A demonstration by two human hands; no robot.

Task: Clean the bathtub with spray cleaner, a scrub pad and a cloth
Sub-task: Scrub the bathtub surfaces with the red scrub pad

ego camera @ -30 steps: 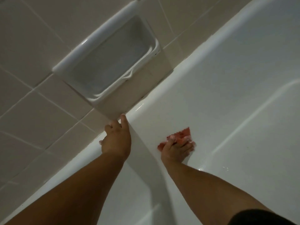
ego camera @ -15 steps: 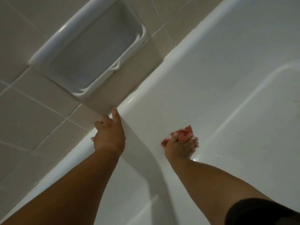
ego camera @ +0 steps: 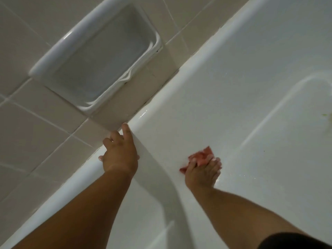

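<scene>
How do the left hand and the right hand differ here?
The left hand rests empty on the bathtub rim; the right hand presses a red cloth. The left hand is higher, beside the tiles; the right hand is lower, on the inner wall. Both are against the bathtub.

Bathtub wall (ego camera: 233,105) lies open rightward; left hand (ego camera: 119,155) blocks the rim.

Two bare forearms (ego camera: 86,203) and bare hands (ego camera: 119,155), a black sleeve (ego camera: 294,241) on the right arm
</scene>
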